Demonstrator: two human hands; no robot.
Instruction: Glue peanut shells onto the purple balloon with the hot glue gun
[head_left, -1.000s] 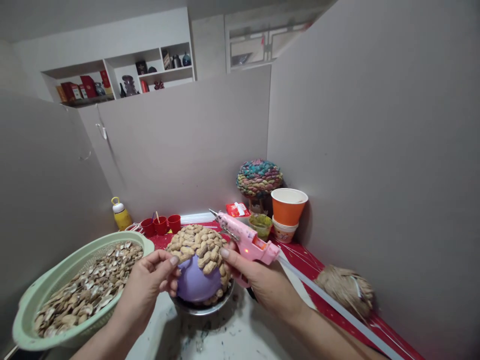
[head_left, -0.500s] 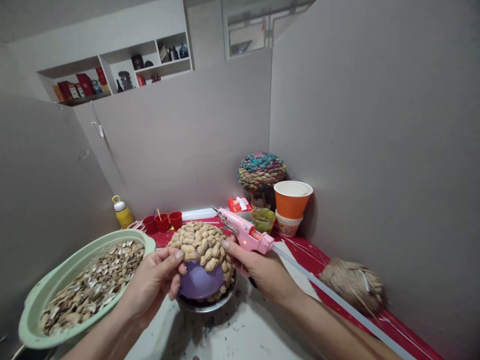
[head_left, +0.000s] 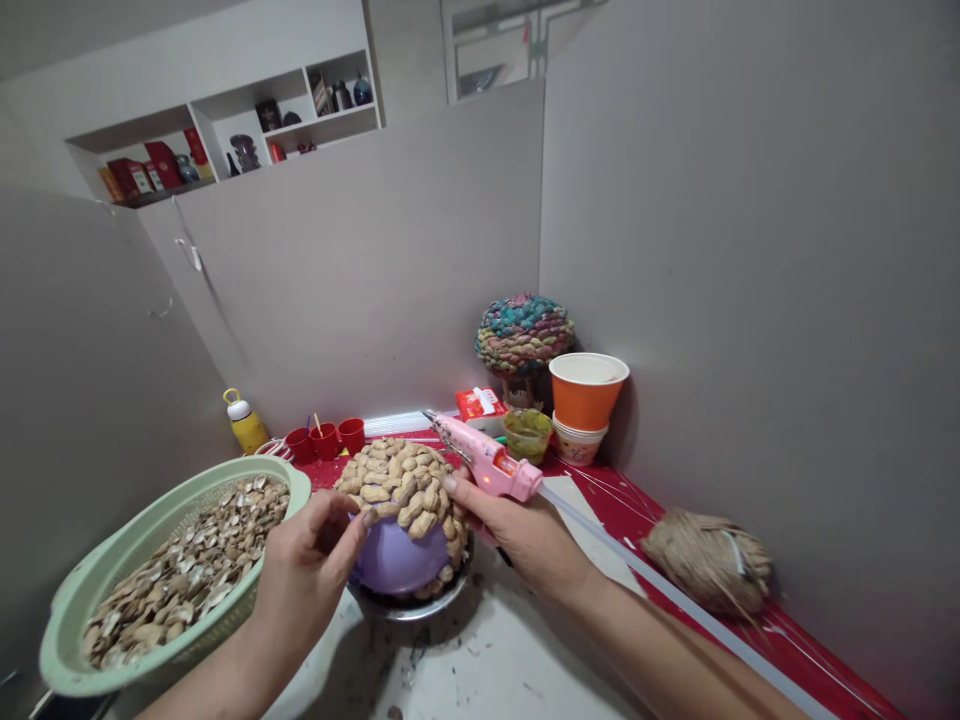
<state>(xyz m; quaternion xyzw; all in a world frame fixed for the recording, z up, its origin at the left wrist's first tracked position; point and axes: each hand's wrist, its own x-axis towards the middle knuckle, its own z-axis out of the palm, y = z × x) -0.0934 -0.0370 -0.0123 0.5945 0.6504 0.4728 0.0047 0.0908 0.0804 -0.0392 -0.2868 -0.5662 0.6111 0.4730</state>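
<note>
A rounded purple form (head_left: 401,558), which looks like a balloon, sits in a metal bowl (head_left: 420,611). Peanut shells (head_left: 405,475) cover its top and right side, while the front left shows bare purple. My left hand (head_left: 319,555) pinches a peanut shell at the lower left edge of the covered area, thumb and forefinger close together. In my right hand (head_left: 525,535) is a pink glue gun (head_left: 480,455), its nozzle pointing up and left above the shells and its orange light lit. The right thumb rests against the shells. A long clear glue stick (head_left: 622,555) trails from the gun's back.
A green colander (head_left: 64,640) of loose peanut shells stands at the left. Behind are red cups (head_left: 325,441), a yellow bottle (head_left: 246,425), a colourful woven tree (head_left: 523,335), an orange paper cup (head_left: 589,395) and a yellow-green bowl (head_left: 528,437). Twine (head_left: 709,562) lies at the right.
My left hand has turned and risen slightly, its fingers curling in with the thumb beneath at the shell edge. The right hand and glue gun stay nearly in place.
</note>
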